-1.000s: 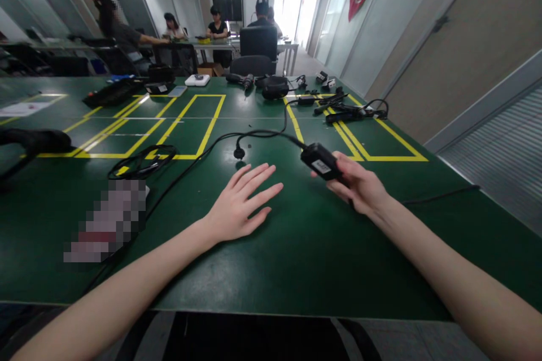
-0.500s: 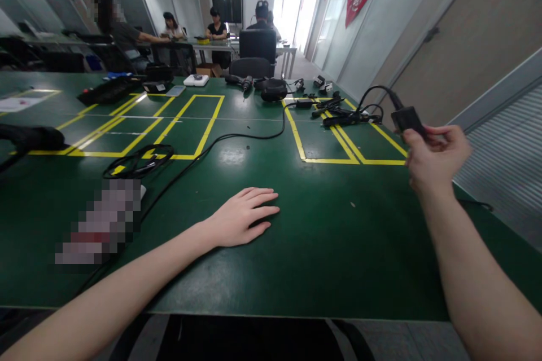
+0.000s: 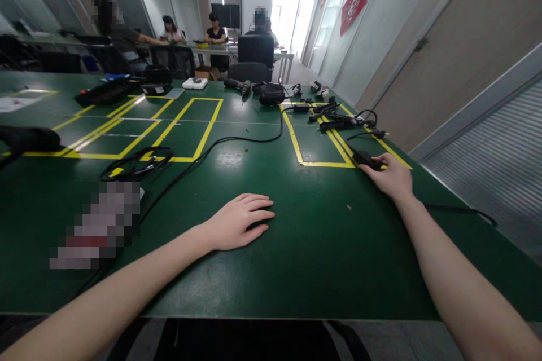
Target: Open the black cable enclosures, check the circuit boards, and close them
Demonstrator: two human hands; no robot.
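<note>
My left hand lies flat on the green table, fingers stretched out, holding nothing. My right hand reaches out to the right and rests on a black power adapter that sits on the table at the corner of a yellow-taped rectangle. Its fingers curl over the adapter's near end. The adapter's thin black cord loops away behind it.
A long black cable crosses the table's middle. A coiled cable lies at the left, with a blurred-out object near it. Black chargers and tools are piled at the far right. Several people sit at a table beyond.
My right hand lifted the adapter from the table's middle, swung it up to the right, and has now lowered it onto the table at the yellow rectangle's corner. The left hand stayed put.
</note>
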